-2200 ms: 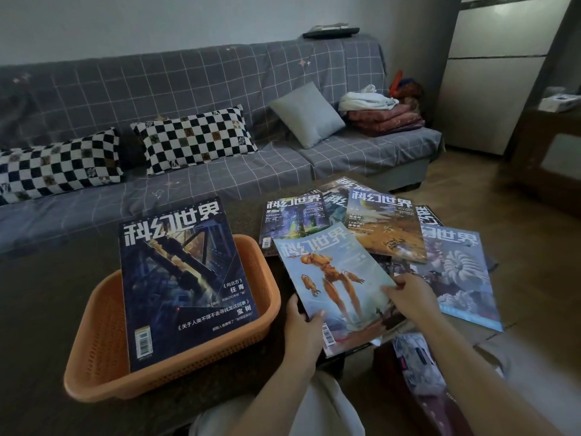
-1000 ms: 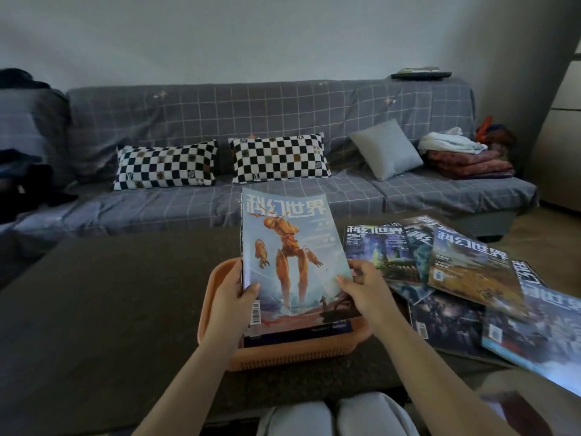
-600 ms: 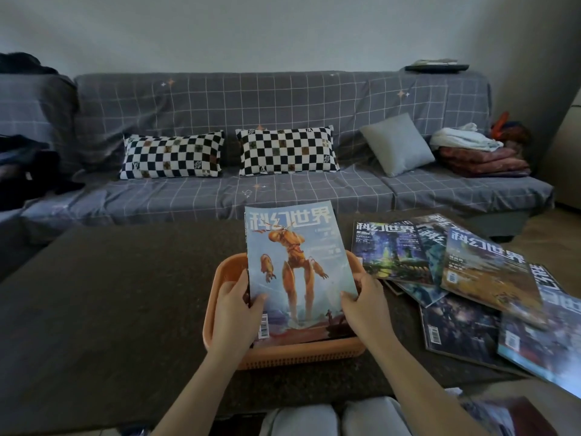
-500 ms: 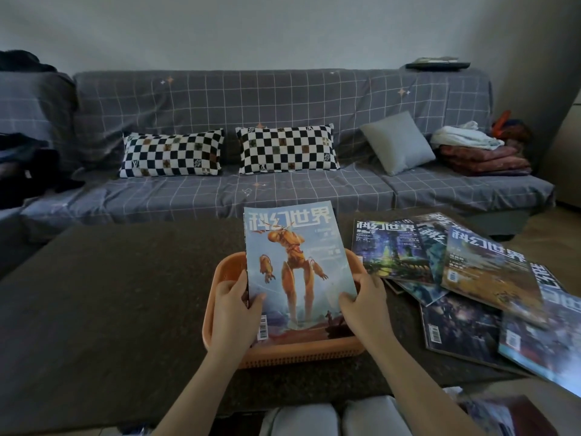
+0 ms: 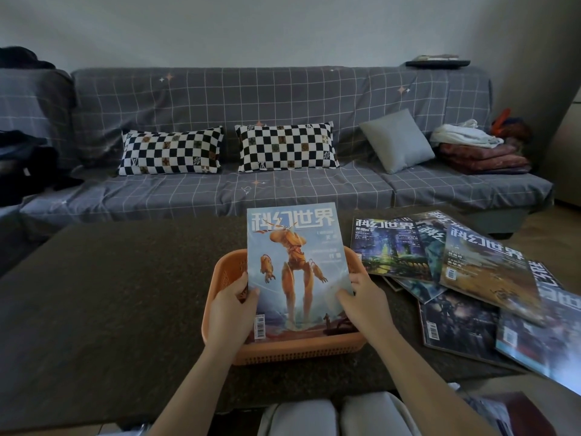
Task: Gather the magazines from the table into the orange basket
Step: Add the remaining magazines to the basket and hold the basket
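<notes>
A light blue magazine with an orange robot on its cover [image 5: 295, 269] lies in the orange basket [image 5: 283, 349], its top edge sticking out over the far rim. My left hand [image 5: 231, 313] grips its lower left edge and my right hand [image 5: 364, 305] grips its lower right edge. Whatever lies under it in the basket is hidden. Several more magazines [image 5: 465, 278] lie fanned and overlapping on the dark table [image 5: 110, 294] to the right of the basket.
A grey checked sofa [image 5: 283, 99] with two chequered pillows and a grey cushion runs behind the table. Folded blankets [image 5: 481, 152] sit at its right end. My knees show below the table's near edge. The table's left half is bare.
I lifted the robot magazine off the spread pile, carried it left over the basket with both hands and lowered it in. In the last half second it has barely moved.
</notes>
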Tool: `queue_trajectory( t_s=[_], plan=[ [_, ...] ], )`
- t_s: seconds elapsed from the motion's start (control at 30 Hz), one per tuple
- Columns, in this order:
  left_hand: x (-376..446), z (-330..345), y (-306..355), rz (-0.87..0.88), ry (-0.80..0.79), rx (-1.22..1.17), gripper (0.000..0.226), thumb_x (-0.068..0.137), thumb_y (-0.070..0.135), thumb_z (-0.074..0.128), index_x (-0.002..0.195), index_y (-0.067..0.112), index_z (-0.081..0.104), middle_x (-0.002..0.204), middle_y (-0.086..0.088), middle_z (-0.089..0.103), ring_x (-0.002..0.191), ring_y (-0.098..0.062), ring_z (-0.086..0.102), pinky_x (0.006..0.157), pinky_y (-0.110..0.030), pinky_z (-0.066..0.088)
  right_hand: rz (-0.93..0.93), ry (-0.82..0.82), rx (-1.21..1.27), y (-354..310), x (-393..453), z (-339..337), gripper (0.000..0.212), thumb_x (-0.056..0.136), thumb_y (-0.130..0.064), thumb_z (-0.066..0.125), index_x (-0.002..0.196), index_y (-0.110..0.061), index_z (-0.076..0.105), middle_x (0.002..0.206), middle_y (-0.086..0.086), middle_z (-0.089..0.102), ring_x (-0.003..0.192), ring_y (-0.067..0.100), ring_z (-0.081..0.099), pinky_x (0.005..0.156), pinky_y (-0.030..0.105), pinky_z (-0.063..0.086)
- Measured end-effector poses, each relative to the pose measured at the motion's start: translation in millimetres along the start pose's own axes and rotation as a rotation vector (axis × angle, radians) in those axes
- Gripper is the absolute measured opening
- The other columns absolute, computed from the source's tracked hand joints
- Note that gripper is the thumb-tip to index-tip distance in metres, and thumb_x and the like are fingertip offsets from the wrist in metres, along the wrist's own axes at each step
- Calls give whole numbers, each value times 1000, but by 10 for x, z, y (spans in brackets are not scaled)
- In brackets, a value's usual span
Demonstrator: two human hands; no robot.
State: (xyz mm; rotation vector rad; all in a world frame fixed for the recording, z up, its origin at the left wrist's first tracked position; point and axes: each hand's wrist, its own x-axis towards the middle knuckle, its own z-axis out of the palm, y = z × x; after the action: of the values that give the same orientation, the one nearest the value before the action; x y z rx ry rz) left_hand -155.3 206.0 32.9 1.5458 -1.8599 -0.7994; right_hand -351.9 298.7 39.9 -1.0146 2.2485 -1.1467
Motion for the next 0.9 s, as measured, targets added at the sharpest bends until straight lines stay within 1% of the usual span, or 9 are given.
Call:
queue_trajectory(
  t_s=[0.23, 0.3, 0.37, 0.4, 0.43, 0.47, 0.57, 0.73, 0.9],
  plan=[
    [-48, 5, 64, 25, 14, -48, 30, 95, 32, 54, 126, 29, 56, 70, 10, 64, 47, -2, 58, 38, -9, 34, -42, -18, -32, -12, 1, 6, 17, 86, -18, 52, 101, -25, 48, 82, -4, 60, 58, 15, 58, 51, 28, 46],
    [-121, 18, 108, 89, 48, -90, 36, 94, 26, 57, 130, 24, 53, 78, 14, 63, 56, 1, 61, 40, -7, 40, -71, -21, 12, -14, -17, -7, 20, 86, -16, 50, 103, -26, 54, 89, 2, 67, 66, 22, 64, 55, 32, 50],
    [-186, 55, 174, 95, 42, -244, 45, 92, 20, 60, 135, 15, 50, 110, 3, 68, 88, -8, 69, 67, -14, 55, -99, 1, 96, 8, -48, -31, 32, 88, -12, 51, 114, -30, 53, 105, -1, 68, 87, 22, 66, 68, 36, 56],
    [-221, 84, 212, 98, 21, -298, 49, 92, 19, 61, 138, 14, 48, 132, -4, 59, 114, -18, 61, 89, -30, 55, -107, 20, 135, 30, -68, -53, 41, 89, -12, 52, 126, -30, 50, 112, -7, 66, 93, 17, 65, 71, 36, 57],
    [-279, 107, 270, 134, 11, -290, 52, 93, 21, 60, 142, 17, 44, 147, -1, 45, 133, -19, 43, 107, -43, 43, -110, 43, 152, 55, -86, -84, 47, 90, -14, 53, 134, -28, 45, 118, -10, 62, 97, 10, 63, 73, 30, 56],
    [-342, 140, 329, 193, 14, -249, 53, 94, 23, 57, 145, 21, 40, 152, 6, 34, 140, -12, 25, 115, -43, 30, -110, 71, 157, 83, -99, -126, 49, 91, -17, 55, 138, -24, 42, 124, -9, 59, 100, 6, 60, 78, 22, 52],
    [-475, 297, 522, 360, 11, -272, 49, 96, 25, 55, 143, 23, 42, 150, 10, 36, 138, 0, 21, 108, -13, 29, -121, 147, 198, 177, -144, -292, 43, 92, -21, 57, 134, -18, 47, 128, -3, 58, 107, 7, 54, 87, 19, 40],
    [-563, 699, 882, 410, -121, -303, 42, 96, 25, 56, 137, 27, 48, 132, 17, 48, 120, 3, 41, 100, -17, 35, -130, 287, 185, 391, -244, -693, 36, 93, -19, 55, 128, -17, 53, 116, -6, 63, 98, 3, 54, 78, 14, 37],
    [-673, 1218, 1253, 402, -308, -380, 42, 96, 27, 55, 137, 27, 49, 136, 11, 54, 119, 0, 48, 97, -18, 38, -54, 348, 162, 786, -242, -1098, 32, 93, -19, 54, 126, -20, 55, 109, -5, 65, 88, 4, 56, 66, 13, 39]
  ],
)
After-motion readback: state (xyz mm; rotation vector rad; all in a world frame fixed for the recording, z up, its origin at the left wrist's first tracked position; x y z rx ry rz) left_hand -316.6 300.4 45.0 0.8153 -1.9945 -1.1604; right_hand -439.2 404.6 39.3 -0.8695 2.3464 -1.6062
